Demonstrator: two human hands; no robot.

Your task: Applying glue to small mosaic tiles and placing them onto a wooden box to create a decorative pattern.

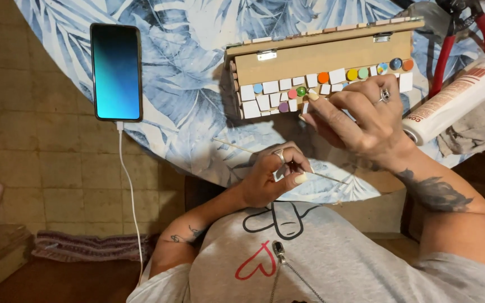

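Note:
A small wooden box [321,56] stands on the round table, its front side covered with white square tiles and coloured round pieces. My right hand [360,120] rests against that side, index fingertip pressing a tile near a green round piece [301,91]. My left hand [273,174] sits lower, near the table's edge, pinching a thin wooden stick [237,147] that lies almost level, pointing left and right.
A phone [117,72] with a lit screen lies at the left of the table, its white cable [131,202] hanging to the floor. A white tube [456,101], red-handled pliers [450,50] and a grey rag [478,132] lie at the right. The tablecloth [186,101] has a blue leaf print.

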